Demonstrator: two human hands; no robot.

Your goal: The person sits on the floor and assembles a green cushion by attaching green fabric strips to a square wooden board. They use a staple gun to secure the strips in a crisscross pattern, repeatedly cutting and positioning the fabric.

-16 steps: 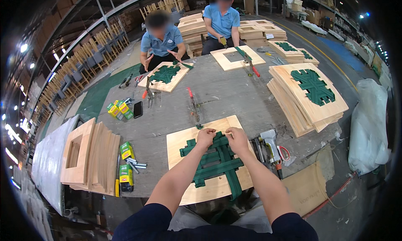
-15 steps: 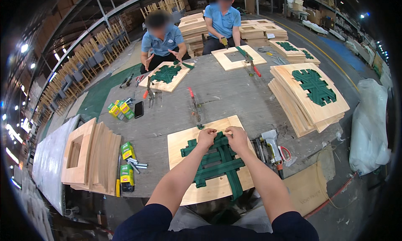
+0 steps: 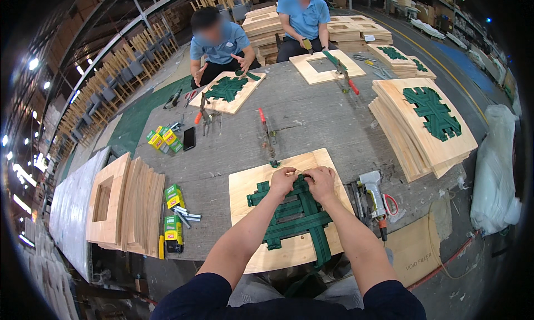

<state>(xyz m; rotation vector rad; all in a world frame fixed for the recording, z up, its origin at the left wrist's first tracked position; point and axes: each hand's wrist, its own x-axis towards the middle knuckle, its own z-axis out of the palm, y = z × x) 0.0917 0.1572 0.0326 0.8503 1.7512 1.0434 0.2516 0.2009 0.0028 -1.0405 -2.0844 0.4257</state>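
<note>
In front of me on the table lies a pale plywood panel (image 3: pixel 253 263), its middle crossed by woven green webbing straps (image 3: pixel 295 226). My left hand (image 3: pixel 283 181) and my right hand (image 3: pixel 320 182) meet near the panel's far edge. Both are closed in a pinch at the far end of one lengthwise strap, which runs toward me and hangs over the near edge. Fingers partly hide that strap end. Just beyond the panel, a toggle clamp with a red handle (image 3: pixel 262 116) stands on the table.
A staple gun (image 3: pixel 371 191) and red-handled scissors (image 3: pixel 392 205) lie right of the panel. Green-yellow boxes (image 3: pixel 173 196), loose staple strips (image 3: pixel 186 215) and stacked frames (image 3: pixel 108 200) are at left. A webbed panel (image 3: pixel 431 111) tops the right stack. Two people in blue shirts (image 3: pixel 222 50) sit opposite.
My view has shifted slightly, so the scene sits a little further right. My hands stay at the same strap end, fingers a bit closer together.
</note>
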